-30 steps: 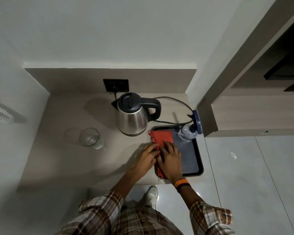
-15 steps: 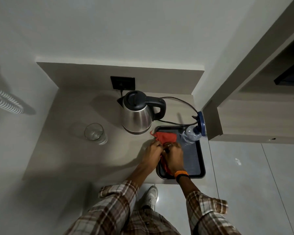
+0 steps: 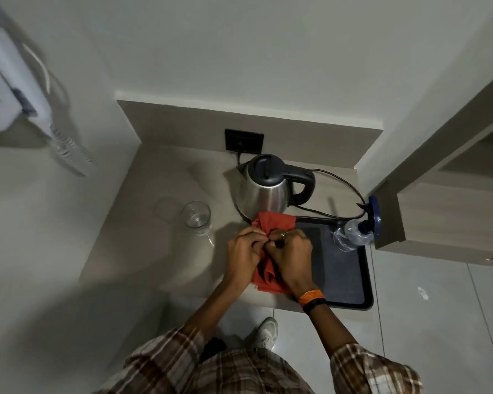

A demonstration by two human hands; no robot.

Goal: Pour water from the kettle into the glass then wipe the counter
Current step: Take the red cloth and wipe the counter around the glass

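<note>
Gathered since a second ago: red cloth (image 3: 272,223) no longer lying flat, now bunched and lifted between both hands. Left hand (image 3: 244,255) and right hand (image 3: 292,258) both pinching its folds, knuckles touching. Long axis running away from fingers toward kettle (image 3: 264,191), far end touching its base. Glass (image 3: 197,216) near, left of left fingertips; bare counter (image 3: 154,251) left too, so left hand nearer. Tray (image 3: 350,268) under right wrist. No readable writing anywhere.

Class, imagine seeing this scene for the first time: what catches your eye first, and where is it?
The red cloth, bunched in both hands, left hand and right hand, at the counter's front. Behind it stands the steel kettle; the empty-looking glass sits to its left.
</note>
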